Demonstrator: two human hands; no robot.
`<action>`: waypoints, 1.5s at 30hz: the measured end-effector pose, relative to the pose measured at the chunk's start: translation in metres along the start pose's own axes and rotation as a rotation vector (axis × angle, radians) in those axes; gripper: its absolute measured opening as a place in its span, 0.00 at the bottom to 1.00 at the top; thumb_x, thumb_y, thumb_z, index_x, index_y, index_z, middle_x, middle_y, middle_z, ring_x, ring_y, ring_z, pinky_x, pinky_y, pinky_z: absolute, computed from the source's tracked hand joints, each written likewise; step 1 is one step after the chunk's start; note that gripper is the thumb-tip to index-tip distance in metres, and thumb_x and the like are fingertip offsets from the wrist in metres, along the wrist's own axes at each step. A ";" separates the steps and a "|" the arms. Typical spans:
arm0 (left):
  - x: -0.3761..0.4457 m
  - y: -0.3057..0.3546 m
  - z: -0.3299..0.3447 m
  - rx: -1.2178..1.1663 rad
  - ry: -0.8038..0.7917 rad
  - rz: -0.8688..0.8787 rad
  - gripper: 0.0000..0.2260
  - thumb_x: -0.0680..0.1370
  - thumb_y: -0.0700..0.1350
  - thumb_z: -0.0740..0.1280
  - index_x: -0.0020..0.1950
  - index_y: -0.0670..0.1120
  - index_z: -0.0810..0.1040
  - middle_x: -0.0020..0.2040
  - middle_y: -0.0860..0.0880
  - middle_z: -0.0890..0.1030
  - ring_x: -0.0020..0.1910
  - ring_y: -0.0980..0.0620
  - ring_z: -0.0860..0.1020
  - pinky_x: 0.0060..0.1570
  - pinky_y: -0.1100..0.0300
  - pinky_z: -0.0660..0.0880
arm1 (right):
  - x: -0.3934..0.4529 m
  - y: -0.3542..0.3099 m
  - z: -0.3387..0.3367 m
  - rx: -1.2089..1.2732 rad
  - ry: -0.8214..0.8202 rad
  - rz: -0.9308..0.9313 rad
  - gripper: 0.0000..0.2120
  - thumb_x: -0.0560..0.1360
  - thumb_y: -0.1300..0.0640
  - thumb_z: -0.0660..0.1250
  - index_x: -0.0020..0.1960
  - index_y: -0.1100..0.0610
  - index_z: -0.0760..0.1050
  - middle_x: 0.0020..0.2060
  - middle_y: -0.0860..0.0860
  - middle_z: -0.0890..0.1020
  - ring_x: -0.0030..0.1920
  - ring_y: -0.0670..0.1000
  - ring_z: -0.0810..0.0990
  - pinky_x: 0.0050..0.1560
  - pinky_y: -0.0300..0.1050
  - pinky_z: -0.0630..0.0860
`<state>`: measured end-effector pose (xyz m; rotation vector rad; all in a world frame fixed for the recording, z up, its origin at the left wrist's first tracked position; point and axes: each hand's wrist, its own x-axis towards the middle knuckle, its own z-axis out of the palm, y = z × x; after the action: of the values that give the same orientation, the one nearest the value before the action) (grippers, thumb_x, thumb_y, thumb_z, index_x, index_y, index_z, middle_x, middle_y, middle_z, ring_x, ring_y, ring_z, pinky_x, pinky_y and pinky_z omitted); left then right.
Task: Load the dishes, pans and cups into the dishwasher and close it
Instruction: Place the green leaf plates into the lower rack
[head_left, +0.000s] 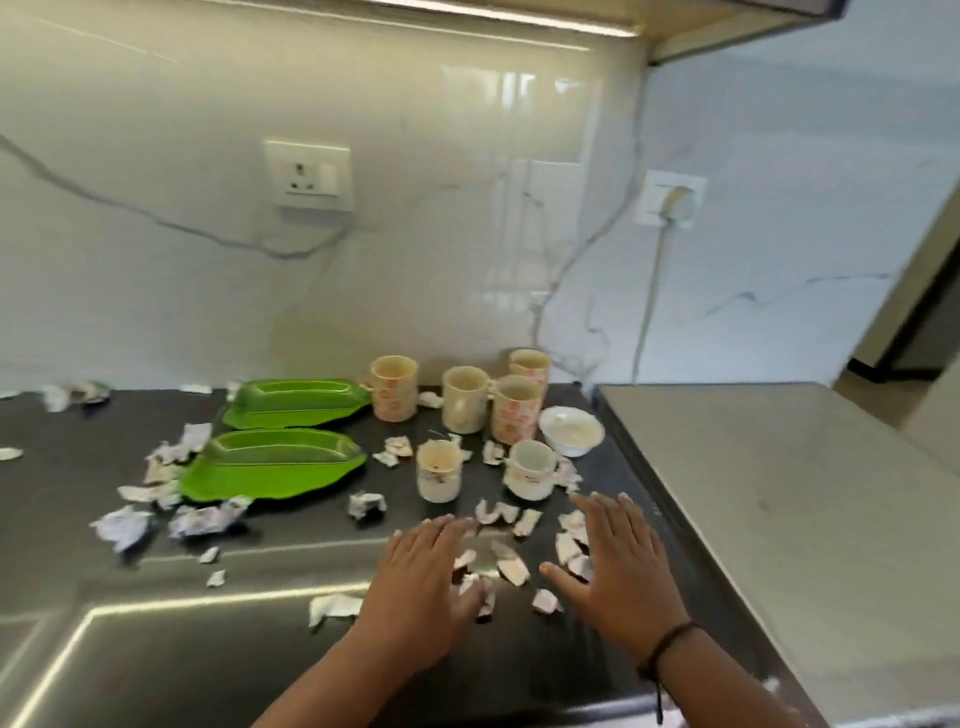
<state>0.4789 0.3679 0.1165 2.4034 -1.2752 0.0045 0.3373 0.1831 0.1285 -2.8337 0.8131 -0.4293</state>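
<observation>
— Starting at the left, what is seen on the dark counter (62, 499)?

— Crumpled paper scraps (124, 527) are scattered there, and two green leaf-shaped trays (270, 467) are laid one behind the other, the rear tray (296, 402) nearer the wall.

— And past the trays?

— Four tall cups (395, 387) are grouped near the marble backsplash (156, 291); two shorter cups (439, 470) are set in front of them, with a small white bowl (571, 428) just beside the right-hand ones.

— How are the hands held?

— The left hand (421, 587) is spread flat, palm down, over torn paper bits (511, 564); nothing is gripped. The right hand (618, 566) is likewise opened wide with fingers straight, and nothing is held. A dark band (667, 647) is worn on that wrist.

— And furthest right?

— A pale worktop (779, 493) is seen beside the counter.
</observation>
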 end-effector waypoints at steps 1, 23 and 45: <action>-0.002 -0.010 -0.004 0.008 0.003 -0.023 0.39 0.66 0.69 0.45 0.75 0.56 0.58 0.74 0.55 0.62 0.74 0.55 0.59 0.73 0.56 0.52 | 0.006 -0.011 0.002 0.005 -0.014 -0.027 0.43 0.65 0.27 0.50 0.75 0.47 0.54 0.74 0.48 0.59 0.77 0.55 0.50 0.74 0.50 0.50; 0.007 -0.178 -0.066 0.049 0.246 -0.726 0.38 0.65 0.69 0.52 0.70 0.50 0.69 0.66 0.50 0.73 0.66 0.50 0.71 0.65 0.55 0.66 | 0.194 -0.216 0.093 0.375 -0.540 -0.304 0.29 0.73 0.45 0.65 0.69 0.53 0.61 0.64 0.56 0.67 0.62 0.58 0.73 0.60 0.48 0.71; 0.010 -0.307 -0.109 -0.278 0.296 -0.656 0.14 0.75 0.51 0.69 0.59 0.50 0.76 0.60 0.49 0.74 0.62 0.49 0.73 0.60 0.58 0.67 | 0.265 -0.252 0.119 0.651 -0.533 0.348 0.08 0.78 0.62 0.60 0.54 0.61 0.75 0.50 0.58 0.75 0.45 0.56 0.78 0.49 0.51 0.80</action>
<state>0.7487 0.5505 0.1074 2.3480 -0.3027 -0.0074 0.7142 0.2609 0.1351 -2.0072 0.8295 0.1057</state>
